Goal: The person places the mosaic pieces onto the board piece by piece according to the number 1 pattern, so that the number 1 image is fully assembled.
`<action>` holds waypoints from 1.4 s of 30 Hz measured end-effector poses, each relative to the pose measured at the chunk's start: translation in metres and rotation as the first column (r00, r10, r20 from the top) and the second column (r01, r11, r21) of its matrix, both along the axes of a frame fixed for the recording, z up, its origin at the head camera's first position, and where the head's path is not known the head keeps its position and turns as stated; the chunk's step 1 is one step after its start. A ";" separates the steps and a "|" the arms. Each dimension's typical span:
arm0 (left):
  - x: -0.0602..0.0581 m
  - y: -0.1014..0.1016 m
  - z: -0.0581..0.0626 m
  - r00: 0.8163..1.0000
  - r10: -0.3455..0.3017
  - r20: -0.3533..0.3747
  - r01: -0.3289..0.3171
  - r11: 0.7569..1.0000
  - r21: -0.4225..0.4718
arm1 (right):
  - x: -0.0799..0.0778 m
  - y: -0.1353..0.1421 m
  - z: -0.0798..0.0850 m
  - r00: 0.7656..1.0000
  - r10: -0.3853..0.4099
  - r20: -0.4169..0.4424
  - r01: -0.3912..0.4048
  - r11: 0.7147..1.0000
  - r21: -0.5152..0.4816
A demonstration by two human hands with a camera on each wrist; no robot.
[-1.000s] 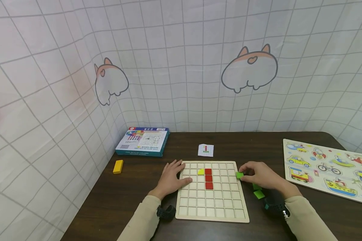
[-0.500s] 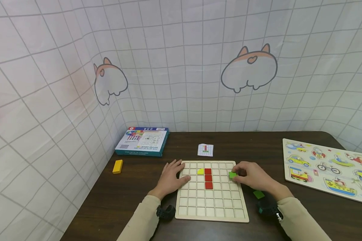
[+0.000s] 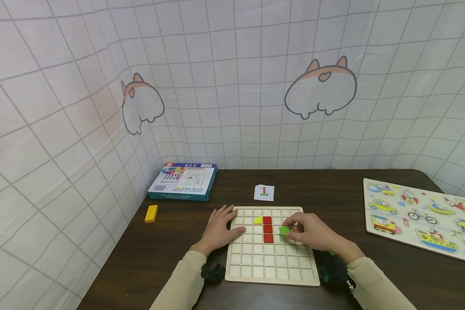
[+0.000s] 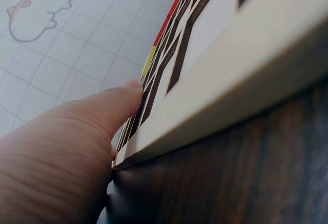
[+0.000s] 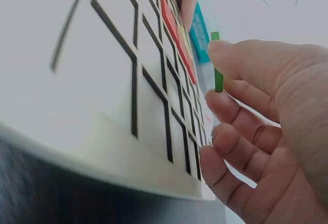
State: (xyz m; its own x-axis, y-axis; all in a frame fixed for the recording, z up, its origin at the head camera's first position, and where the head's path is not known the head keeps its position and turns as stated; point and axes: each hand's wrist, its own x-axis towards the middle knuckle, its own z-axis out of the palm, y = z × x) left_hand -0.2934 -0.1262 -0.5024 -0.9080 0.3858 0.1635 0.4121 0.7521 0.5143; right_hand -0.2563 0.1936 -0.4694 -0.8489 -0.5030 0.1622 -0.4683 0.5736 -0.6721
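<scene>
A pale wooden grid board (image 3: 273,273) lies on the dark table. Three red square tiles (image 3: 268,229) form a column in its cells, with a yellow piece (image 3: 258,220) left of the top one. My left hand (image 3: 218,230) rests on the board's left edge, thumb over the rim and fingers spread. Between thumb and fingertips, my right hand (image 3: 311,230) pinches a green square tile (image 3: 284,231) over the board, just right of the red column. In the right wrist view the green tile (image 5: 218,62) is seen edge-on, above the board's surface.
Another green tile (image 3: 332,253) shows partly under the right wrist. A small card with a printed grid pattern (image 3: 264,193) lies behind the board. Back left are a flat box (image 3: 184,183) and a yellow block (image 3: 151,214). At right lies a picture puzzle board (image 3: 422,219).
My right hand has carried the green tile leftward, from the board's right edge to beside the red column. The left hand has stayed in place.
</scene>
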 end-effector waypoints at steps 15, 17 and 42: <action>0.001 0.000 0.002 1.000 0.000 0.010 0.000 1.000 -0.002 | 0.009 -0.030 -0.004 0.994 -0.041 -0.099 0.045 0.998 0.043; 0.001 0.000 0.002 1.000 0.003 0.013 -0.003 1.000 -0.005 | 0.011 -0.035 -0.004 0.994 -0.054 -0.091 0.059 0.997 0.057; 0.000 0.000 0.001 1.000 0.007 -0.001 -0.007 1.000 -0.014 | 0.033 -0.079 -0.010 0.978 -0.111 -0.178 0.117 0.993 0.026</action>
State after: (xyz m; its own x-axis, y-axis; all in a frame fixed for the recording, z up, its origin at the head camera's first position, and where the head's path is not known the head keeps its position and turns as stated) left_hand -0.2932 -0.1266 -0.5017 -0.9106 0.3814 0.1592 0.4073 0.7623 0.5030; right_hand -0.2233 0.1147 -0.4791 -0.8609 -0.4130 0.2972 -0.5073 0.6522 -0.5632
